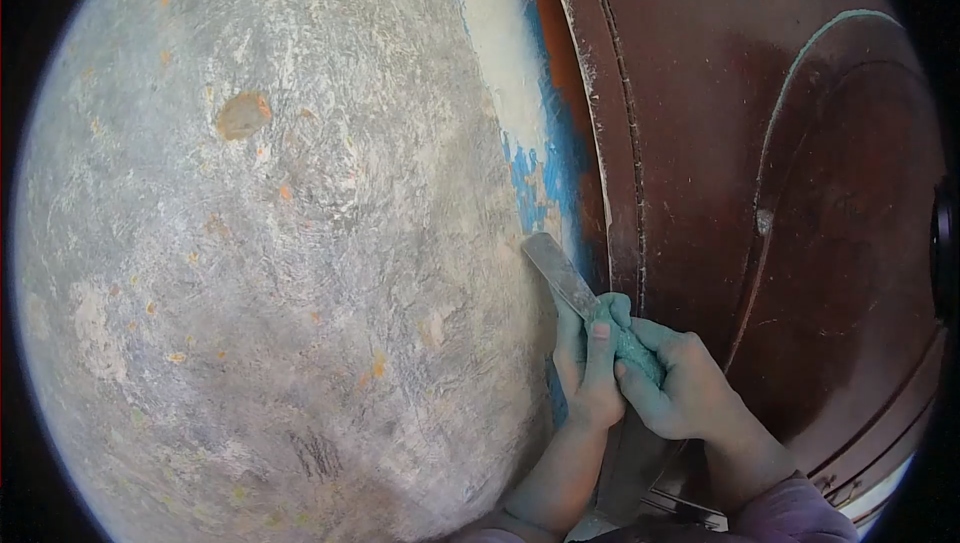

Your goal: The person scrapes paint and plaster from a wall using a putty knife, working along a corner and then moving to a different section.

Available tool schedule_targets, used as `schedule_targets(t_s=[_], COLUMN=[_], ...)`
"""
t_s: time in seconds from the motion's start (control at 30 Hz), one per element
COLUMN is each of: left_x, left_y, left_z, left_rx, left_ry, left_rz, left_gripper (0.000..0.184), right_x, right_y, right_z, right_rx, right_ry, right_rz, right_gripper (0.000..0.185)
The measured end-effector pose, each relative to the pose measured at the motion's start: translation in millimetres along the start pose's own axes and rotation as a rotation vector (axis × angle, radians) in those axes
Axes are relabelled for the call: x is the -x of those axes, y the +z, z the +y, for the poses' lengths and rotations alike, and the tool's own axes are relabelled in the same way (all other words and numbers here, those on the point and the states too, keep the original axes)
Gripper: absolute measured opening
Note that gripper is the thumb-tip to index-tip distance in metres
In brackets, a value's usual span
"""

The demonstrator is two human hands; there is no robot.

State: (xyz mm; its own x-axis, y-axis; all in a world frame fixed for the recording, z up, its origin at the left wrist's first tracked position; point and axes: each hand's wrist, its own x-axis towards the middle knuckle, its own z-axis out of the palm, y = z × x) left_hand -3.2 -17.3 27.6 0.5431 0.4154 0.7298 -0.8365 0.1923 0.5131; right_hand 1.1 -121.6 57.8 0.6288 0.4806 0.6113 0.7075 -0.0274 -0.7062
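Observation:
A scraper [557, 271] with a flat, narrow metal blade is held in both my hands, tilted up and to the left. Its tip meets the painted strip [540, 188] of wall, where blue patches show beside a cream layer. My left hand [592, 373] closes around the lower blade and upper handle, thumb lying along the front. My right hand [680, 383] wraps the lower end of the handle, which looks coated in pale green dust. The same dust covers the fingers of both hands.
A rough grey plastered wall [300, 243] with orange specks and a shallow round hole [244, 116] fills the left. On the right stands a brown panelled door [690, 143] with its frame edge [615, 93] beside the painted strip.

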Motion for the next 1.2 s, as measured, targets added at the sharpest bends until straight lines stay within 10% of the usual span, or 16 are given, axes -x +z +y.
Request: schedule_targets(t_s=[1.2], left_x=[-60], left_y=[-2], left_z=[16], left_rx=[-0.016], left_ry=[-0.161], left_rz=[-0.094], left_gripper=[0.05], right_x=[-38], right_y=[5], right_z=[-20], right_rx=[-0.01], right_ry=[-0.034], right_rz=[0.117], right_gripper=[0.032])
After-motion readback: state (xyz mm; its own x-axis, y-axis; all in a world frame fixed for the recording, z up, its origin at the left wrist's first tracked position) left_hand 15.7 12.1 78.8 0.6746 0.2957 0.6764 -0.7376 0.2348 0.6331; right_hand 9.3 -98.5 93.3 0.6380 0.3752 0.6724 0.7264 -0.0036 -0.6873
